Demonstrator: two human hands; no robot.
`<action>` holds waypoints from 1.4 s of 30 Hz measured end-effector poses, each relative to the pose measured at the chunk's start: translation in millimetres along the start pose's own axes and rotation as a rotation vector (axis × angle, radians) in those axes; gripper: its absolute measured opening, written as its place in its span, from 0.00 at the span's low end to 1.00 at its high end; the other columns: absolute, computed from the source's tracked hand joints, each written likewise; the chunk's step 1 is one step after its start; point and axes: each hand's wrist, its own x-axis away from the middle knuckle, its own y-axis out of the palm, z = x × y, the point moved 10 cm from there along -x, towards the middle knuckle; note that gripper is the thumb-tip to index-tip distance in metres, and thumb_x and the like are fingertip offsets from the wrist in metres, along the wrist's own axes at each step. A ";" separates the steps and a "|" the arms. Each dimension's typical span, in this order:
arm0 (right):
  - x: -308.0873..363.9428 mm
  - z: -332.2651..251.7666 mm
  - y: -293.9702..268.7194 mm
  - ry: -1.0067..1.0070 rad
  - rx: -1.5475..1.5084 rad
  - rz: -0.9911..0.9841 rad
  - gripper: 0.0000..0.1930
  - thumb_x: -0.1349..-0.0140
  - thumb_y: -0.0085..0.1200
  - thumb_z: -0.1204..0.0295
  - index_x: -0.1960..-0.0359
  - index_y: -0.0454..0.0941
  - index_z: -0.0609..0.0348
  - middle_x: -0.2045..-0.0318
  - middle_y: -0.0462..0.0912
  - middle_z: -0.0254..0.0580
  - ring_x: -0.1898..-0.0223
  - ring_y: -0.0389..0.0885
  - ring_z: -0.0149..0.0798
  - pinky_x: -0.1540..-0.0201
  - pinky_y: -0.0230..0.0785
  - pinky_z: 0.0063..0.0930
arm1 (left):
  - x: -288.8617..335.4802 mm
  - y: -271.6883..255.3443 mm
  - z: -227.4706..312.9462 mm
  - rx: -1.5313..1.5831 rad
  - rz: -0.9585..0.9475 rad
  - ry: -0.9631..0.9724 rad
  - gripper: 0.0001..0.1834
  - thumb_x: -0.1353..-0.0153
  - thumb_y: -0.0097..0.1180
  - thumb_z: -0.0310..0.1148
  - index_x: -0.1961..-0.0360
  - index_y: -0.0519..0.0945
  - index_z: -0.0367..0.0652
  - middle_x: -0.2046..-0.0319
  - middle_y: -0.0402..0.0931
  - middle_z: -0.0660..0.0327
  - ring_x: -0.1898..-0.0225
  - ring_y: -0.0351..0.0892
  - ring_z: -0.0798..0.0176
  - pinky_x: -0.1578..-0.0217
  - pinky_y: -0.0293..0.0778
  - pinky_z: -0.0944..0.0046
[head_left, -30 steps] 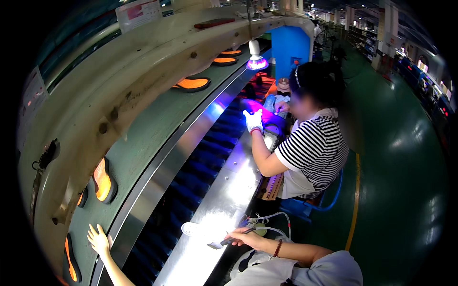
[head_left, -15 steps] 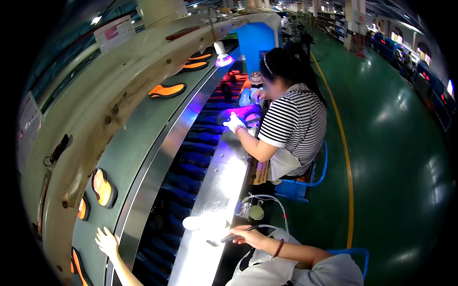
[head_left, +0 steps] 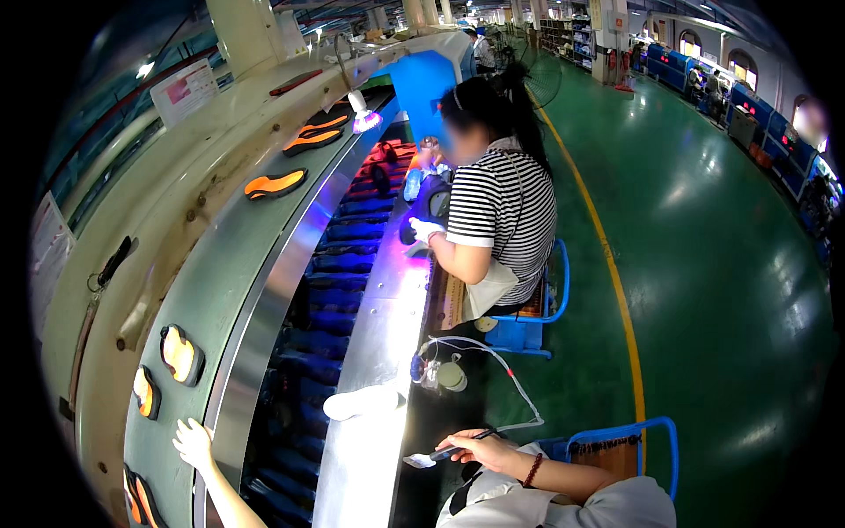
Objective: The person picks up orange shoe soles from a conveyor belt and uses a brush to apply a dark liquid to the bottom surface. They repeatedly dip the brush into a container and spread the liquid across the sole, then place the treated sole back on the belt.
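Observation:
My left hand [head_left: 194,443] reaches out at the lower left, fingers spread, resting on the green upper belt [head_left: 220,290] by its metal edge and holding nothing. Orange-and-black shoe soles [head_left: 180,354] lie on that belt just beyond it, and another sole [head_left: 136,497] lies to its left. My right hand [head_left: 488,449] is closed on a thin dark-handled brush [head_left: 440,456] whose pale tip points left over the shiny metal shelf [head_left: 387,299]. A white sole [head_left: 361,403] lies on that shelf just above the brush tip.
A co-worker in a striped shirt [head_left: 497,211] sits on a blue stool [head_left: 528,330], one white-gloved hand [head_left: 424,229] under violet lamp light. A blue slatted conveyor [head_left: 326,290] runs between belt and shelf. A small pot with tubing [head_left: 449,377] and a blue chair frame [head_left: 620,433] are close by.
The view has swung, so the co-worker now sits higher and more central. My left hand stays on the belt and my right hand keeps the brush. The co-worker's gloved hand has shifted slightly.

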 end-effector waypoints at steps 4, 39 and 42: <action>1.2 -0.8 13.7 -0.060 0.159 -0.033 0.14 0.37 0.42 0.63 0.59 0.76 0.57 0.65 0.78 0.30 0.70 0.71 0.20 0.68 0.63 0.11 | 9.0 -14.0 0.3 0.170 -0.168 -0.077 0.21 0.46 0.44 0.43 0.52 0.68 0.52 0.45 0.62 0.58 0.49 0.67 0.54 0.47 0.58 0.47; 20.3 -3.4 31.1 -0.191 0.326 -0.054 0.14 0.38 0.44 0.63 0.60 0.76 0.59 0.71 0.77 0.27 0.73 0.70 0.19 0.72 0.63 0.09 | -1.5 -4.6 24.8 0.033 0.317 0.168 0.09 0.48 0.46 0.40 0.75 0.71 0.47 0.51 0.69 0.55 0.59 0.75 0.53 0.57 0.70 0.49; 18.9 0.1 35.2 -0.190 0.351 -0.071 0.14 0.38 0.44 0.63 0.60 0.76 0.60 0.70 0.77 0.28 0.73 0.70 0.19 0.72 0.64 0.10 | 8.7 4.5 15.4 0.043 0.507 0.156 0.08 0.50 0.47 0.40 0.76 0.72 0.48 0.54 0.72 0.60 0.59 0.74 0.52 0.60 0.71 0.48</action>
